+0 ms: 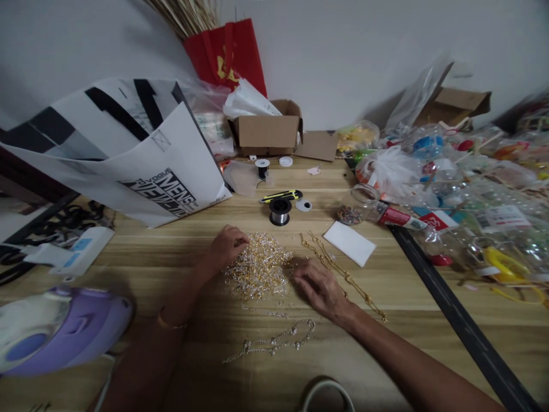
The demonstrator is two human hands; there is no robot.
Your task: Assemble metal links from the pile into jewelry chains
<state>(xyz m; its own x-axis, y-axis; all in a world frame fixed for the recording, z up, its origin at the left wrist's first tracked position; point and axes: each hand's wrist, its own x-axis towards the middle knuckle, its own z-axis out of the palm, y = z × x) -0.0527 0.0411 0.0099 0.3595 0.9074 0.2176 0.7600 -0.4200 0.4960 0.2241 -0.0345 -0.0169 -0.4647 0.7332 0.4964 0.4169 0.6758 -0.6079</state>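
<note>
A heap of small gold and silver beads and findings (259, 268) lies on the wooden table. At its upper left edge is my left hand (227, 247), thumb and fingers pinched together; whatever they hold is too small to name. My right hand (319, 288) rests at the heap's right edge with curled, closed fingers, and their contents cannot be made out. Beside that hand, two gold chains (343, 273) run diagonally. Below the heap lie a silver chain with charms (278, 340) and a shorter silver chain strand (263, 312).
Beyond the heap sit a wire spool (280, 213), a yellow-black utility knife (281, 196) and a white card (349, 243). A large white bag (171, 171) and a purple iron (81, 326) flank the left. Plastic bottles (467, 200) crowd the right; a tape roll (328, 386) is near me.
</note>
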